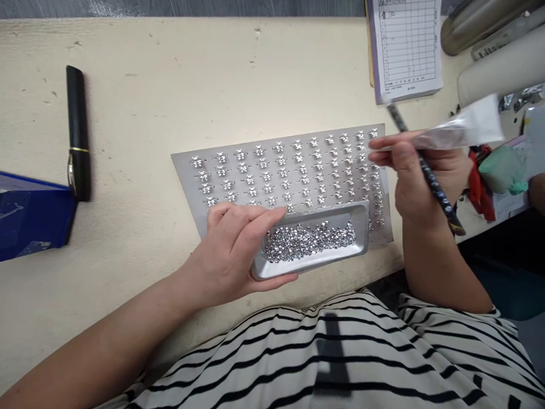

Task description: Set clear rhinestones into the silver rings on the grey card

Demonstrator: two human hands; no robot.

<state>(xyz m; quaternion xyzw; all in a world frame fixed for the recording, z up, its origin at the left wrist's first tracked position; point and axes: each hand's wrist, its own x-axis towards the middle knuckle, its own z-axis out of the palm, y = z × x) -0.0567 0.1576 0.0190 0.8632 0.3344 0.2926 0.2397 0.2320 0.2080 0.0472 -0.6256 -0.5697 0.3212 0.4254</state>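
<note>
My left hand (238,247) grips the left end of a small pale tray (313,264), thumb along its upper rim and fingers beneath. Many shiny rhinestones (306,241) lie in the tray. Under it is a grey sheet (187,170) set with rows of small silver bear-shaped pieces (279,146); the tray hides its lower part. Raised over the sheet's right end, my right hand (426,170) is closed around a dark patterned pen-like stick (434,187). A small clear plastic bag (460,128) with a white end is in the same hand.
At left a black capped pen (79,130) touches a blue box (34,216). A printed form pad (409,51) lies at the back right, near a metal cylinder (481,25) and a white roll (502,68). A greenish plastic bag (502,167) sits at far right.
</note>
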